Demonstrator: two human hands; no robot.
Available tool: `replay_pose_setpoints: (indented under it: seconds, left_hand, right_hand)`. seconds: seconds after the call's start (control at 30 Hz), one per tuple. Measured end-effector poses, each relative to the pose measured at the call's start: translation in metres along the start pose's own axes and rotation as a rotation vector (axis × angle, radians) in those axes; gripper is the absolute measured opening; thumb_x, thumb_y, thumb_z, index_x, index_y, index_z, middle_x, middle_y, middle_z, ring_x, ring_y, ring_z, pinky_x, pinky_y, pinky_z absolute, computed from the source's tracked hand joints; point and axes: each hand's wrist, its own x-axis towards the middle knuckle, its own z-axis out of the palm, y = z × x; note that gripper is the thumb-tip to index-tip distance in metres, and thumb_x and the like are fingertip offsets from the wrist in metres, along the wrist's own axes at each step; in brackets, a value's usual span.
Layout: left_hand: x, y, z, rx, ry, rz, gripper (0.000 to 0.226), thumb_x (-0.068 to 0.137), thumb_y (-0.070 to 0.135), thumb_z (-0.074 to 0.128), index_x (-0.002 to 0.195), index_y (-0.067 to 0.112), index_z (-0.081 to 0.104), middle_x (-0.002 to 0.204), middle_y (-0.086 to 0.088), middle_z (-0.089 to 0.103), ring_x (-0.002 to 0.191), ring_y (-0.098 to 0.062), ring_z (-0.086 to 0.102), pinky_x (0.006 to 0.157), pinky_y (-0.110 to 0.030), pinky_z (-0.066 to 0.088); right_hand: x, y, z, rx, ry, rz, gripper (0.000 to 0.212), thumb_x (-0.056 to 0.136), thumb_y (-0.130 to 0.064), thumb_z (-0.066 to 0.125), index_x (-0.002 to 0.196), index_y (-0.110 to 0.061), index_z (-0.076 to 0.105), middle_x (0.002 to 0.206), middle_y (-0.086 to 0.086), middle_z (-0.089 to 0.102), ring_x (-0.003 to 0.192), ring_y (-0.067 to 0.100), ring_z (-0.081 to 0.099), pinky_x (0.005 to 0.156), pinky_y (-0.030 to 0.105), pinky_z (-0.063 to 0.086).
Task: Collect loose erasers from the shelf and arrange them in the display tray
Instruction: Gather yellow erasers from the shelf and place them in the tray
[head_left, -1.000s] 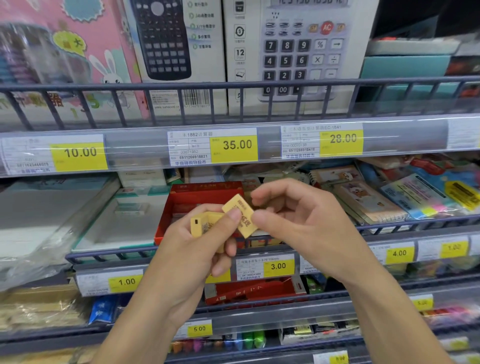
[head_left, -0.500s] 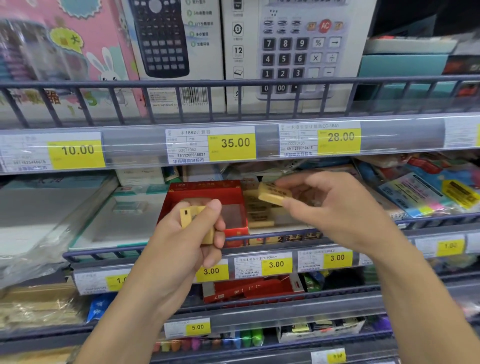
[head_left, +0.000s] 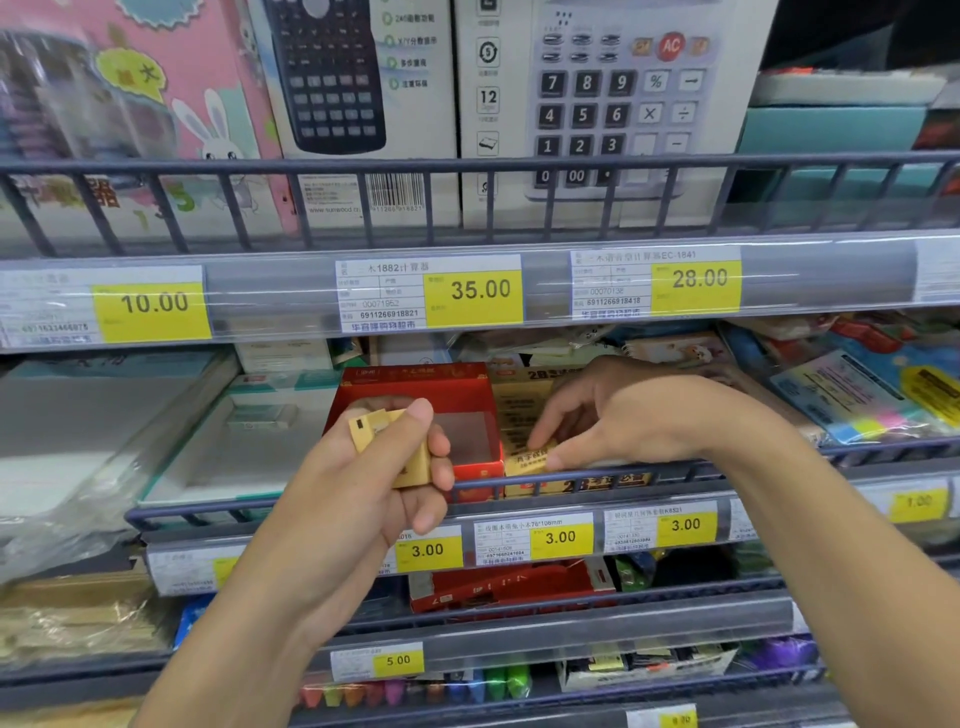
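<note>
My left hand (head_left: 379, 467) is closed around a small stack of yellow erasers (head_left: 387, 439), held in front of the red display tray (head_left: 415, 384). My right hand (head_left: 623, 415) reaches into the yellow display tray (head_left: 519, 400) beside the red one. Its thumb and fingertips pinch one yellow eraser (head_left: 527, 460), which lies at the tray's front edge, just behind the shelf's wire rail. The red tray's inside looks bare where it shows.
A dark wire rail (head_left: 571, 475) runs along the shelf front under both hands. Boxed calculators (head_left: 613, 104) stand on the shelf above. Flat wrapped packs (head_left: 182, 447) lie to the left, colourful stationery packs (head_left: 857, 395) to the right. Price tags (head_left: 561, 538) line the shelf edges.
My right hand took one eraser from my left hand, carried it right and lowered it into the yellow tray. My left hand stayed put with the other erasers.
</note>
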Motion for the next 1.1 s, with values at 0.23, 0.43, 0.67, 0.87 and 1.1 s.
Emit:
replay_pose_setpoints:
  seconds: [0.23,0.43,0.67,0.87,1.1]
  left_hand:
    - [0.001,-0.001,0.001,-0.031,0.015,-0.004,0.026,0.085,0.018,0.072,0.104,0.001,0.063,0.085,-0.013,0.069,0.068,-0.024,0.059,0.048,-0.025,0.046]
    - [0.001,-0.002,0.004,-0.002,-0.007,0.012,0.039,0.078,0.027,0.076,0.109,0.004,0.071,0.093,-0.015,0.075,0.075,-0.025,0.072,0.062,-0.026,0.059]
    - [0.002,-0.005,0.008,-0.048,-0.045,0.039,0.038,0.088,0.028,0.068,0.113,-0.001,0.066,0.104,-0.023,0.077,0.100,-0.035,0.076,0.080,-0.034,0.063]
    - [-0.001,-0.004,0.012,-0.070,-0.158,-0.003,0.038,0.100,0.027,0.059,0.126,-0.001,0.062,0.118,-0.024,0.074,0.112,-0.037,0.072,0.085,-0.036,0.062]
    - [-0.003,-0.001,0.003,0.012,-0.070,0.054,0.033,0.090,0.034,0.064,0.103,0.006,0.076,0.104,-0.016,0.077,0.091,-0.023,0.073,0.073,-0.027,0.060]
  right_hand:
    - [0.011,0.006,0.008,0.066,-0.036,-0.033,0.014,0.082,-0.041,0.080,0.091,-0.048,0.074,0.088,-0.029,0.070,0.081,-0.006,0.065,0.073,0.016,0.051]
    - [0.004,0.000,0.005,0.030,0.018,-0.015,0.016,0.082,-0.057,0.073,0.094,-0.046,0.076,0.093,-0.031,0.068,0.088,-0.008,0.062,0.079,0.020,0.047]
    - [-0.034,-0.046,0.031,0.488,0.357,-0.367,0.037,0.082,-0.042,0.078,0.118,-0.041,0.068,0.099,-0.010,0.067,0.084,0.017,0.064,0.072,0.032,0.056]
    - [-0.029,-0.065,0.053,0.364,0.458,-0.481,0.051,0.079,-0.016,0.086,0.126,-0.017,0.067,0.116,-0.003,0.058,0.104,-0.012,0.058,0.082,0.001,0.043]
    - [-0.028,-0.051,0.044,0.596,0.317,-0.485,0.055,0.082,-0.010,0.082,0.133,-0.022,0.063,0.112,-0.001,0.069,0.096,0.026,0.060,0.082,0.049,0.050]
